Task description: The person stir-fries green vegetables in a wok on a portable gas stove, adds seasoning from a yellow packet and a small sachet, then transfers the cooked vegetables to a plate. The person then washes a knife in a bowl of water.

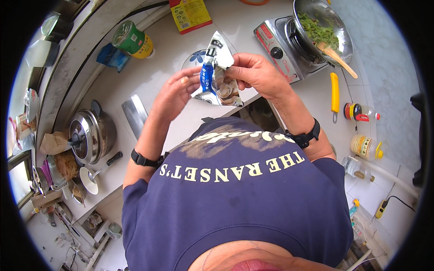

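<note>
A white and blue foil packet with a food picture is held tilted in front of my chest, above the counter's front edge. My right hand pinches its right side between thumb and fingers. At the packet's left edge, my left hand has its fingers stretched out and its thumb off the packet; the fingertips are partly hidden there. Partly covered by the packet is a white plate with a blue flower. A cleaver's broad steel blade lies left of my left forearm.
A portable gas stove carries a wok of chopped greens with a wooden spatula. Right of me lie a yellow-handled tool and bottles. Leftward stand a green tub and a lidded steel pot.
</note>
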Tool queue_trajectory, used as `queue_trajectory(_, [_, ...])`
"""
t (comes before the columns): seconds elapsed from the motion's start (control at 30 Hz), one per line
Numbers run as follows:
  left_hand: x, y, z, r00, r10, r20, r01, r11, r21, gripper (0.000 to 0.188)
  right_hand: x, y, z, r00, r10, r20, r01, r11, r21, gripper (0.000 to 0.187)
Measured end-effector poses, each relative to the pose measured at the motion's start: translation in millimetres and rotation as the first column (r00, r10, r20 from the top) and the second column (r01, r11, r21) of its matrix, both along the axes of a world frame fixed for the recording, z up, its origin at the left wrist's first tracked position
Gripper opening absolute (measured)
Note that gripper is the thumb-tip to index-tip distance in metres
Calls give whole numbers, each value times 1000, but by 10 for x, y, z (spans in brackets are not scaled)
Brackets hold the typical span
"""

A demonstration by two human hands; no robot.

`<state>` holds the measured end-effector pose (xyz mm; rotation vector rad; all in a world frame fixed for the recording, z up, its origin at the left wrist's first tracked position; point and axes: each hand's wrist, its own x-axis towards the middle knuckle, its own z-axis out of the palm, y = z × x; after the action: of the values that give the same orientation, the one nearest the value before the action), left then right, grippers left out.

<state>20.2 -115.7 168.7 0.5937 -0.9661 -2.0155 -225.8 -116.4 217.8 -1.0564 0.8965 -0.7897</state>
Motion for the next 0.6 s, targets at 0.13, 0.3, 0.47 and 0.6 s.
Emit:
queue_trajectory(0.13, [-89, -142, 33, 994, -42, 101, 37, 998, 48, 37, 28, 29, 65, 999, 44, -4, -44, 999, -25, 14])
queue_trajectory(0.3, [-339, -154, 54, 989, 147, 4, -146, 978, 147, 16, -24, 35, 30, 992, -106, -70, 93, 982, -163, 13])
queue_trajectory(0.47, [-388, -125, 102, 945, 320, 63, -326, 936, 135, 14, -126, 38, -78, 962, -252, -101, 225, 949, -222, 17])
queue_trajectory(0.6, [-415, -118, 146, 934, 340, 107, -350, 932, 97, 13, -175, 53, -120, 957, -279, -73, 255, 937, -237, 16])
